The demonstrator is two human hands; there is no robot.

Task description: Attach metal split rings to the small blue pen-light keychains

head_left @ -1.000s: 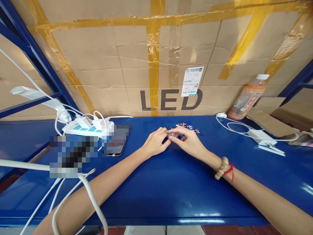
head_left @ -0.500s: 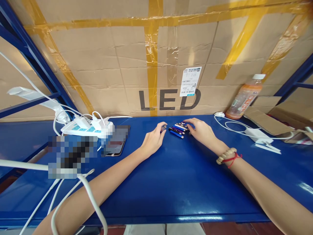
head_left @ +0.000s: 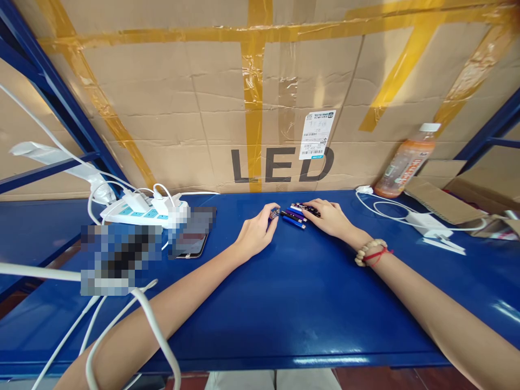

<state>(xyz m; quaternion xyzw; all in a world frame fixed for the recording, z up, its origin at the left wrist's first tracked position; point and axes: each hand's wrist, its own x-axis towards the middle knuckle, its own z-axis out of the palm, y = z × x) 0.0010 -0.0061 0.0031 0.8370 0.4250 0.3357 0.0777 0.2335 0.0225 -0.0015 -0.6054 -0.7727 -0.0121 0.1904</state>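
My left hand point(head_left: 255, 230) is closed around a small shiny patterned stick point(head_left: 274, 213), mostly hidden by the fingers. Just to its right, a small group of slim sticks with metal ends lies on the blue tabletop. Among them are a blue stick point(head_left: 293, 222), a purple one point(head_left: 296, 215) and a white one point(head_left: 296, 210). At the far right end of this group, my right hand point(head_left: 331, 218) curls its thumb and fingers on a dark patterned stick point(head_left: 307, 208). What kind of things the sticks are is too small to tell.
A large cardboard box point(head_left: 170, 108) stands behind the blue tabletop point(head_left: 284, 309). To the left are a white power strip point(head_left: 142, 215), a phone point(head_left: 193, 244) and thick white cables point(head_left: 152, 319). An orange drink bottle point(head_left: 406, 165), a white charger point(head_left: 428, 222) and an open carton point(head_left: 487, 179) sit right.
My right hand has moved a little left and down over the sticks, and its fingers have closed on the dark patterned one. My left hand stays almost where it was.
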